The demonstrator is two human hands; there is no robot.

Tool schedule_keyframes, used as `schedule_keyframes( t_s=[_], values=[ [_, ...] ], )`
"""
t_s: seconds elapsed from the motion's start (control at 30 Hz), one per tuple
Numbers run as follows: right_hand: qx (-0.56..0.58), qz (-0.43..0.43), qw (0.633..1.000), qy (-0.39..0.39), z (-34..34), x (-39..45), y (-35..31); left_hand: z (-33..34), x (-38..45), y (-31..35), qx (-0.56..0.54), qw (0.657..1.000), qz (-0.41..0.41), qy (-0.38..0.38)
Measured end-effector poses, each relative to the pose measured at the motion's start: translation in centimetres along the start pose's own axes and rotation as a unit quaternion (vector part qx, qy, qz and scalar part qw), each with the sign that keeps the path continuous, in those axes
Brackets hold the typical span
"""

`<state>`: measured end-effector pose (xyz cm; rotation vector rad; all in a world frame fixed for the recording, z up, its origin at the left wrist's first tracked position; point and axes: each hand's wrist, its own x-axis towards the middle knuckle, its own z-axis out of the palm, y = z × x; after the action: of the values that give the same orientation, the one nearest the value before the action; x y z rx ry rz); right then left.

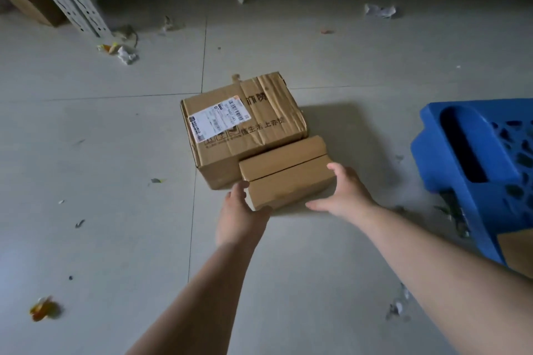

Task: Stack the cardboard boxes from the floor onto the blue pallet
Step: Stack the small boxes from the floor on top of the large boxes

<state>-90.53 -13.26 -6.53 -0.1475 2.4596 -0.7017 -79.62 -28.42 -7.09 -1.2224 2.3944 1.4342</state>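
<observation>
Small cardboard box (285, 173) is gripped at its two ends: left hand (240, 212) curled round the near-left corner, right hand (344, 193) on the right end. It sits against the larger labelled box (242, 121) on the floor (115, 153). Blue pallet (476, 164) is seen well to the right.
</observation>
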Motion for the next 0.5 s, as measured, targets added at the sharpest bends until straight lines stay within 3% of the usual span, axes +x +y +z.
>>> schedule_keyframes(
  t_s=[0.27, 0.5],
  values=[
    [0.029, 0.015, 0.998, 0.056, 2.4, 4.2, 2.9, 4.3, 3.8, -2.5, -0.038, 0.999, -0.017, -0.006],
    [0.105, -0.01, 0.987, 0.119, -2.6, -0.9, 0.1, 0.5, -1.1, 1.9, -0.077, 0.996, 0.039, 0.038]
  ],
)
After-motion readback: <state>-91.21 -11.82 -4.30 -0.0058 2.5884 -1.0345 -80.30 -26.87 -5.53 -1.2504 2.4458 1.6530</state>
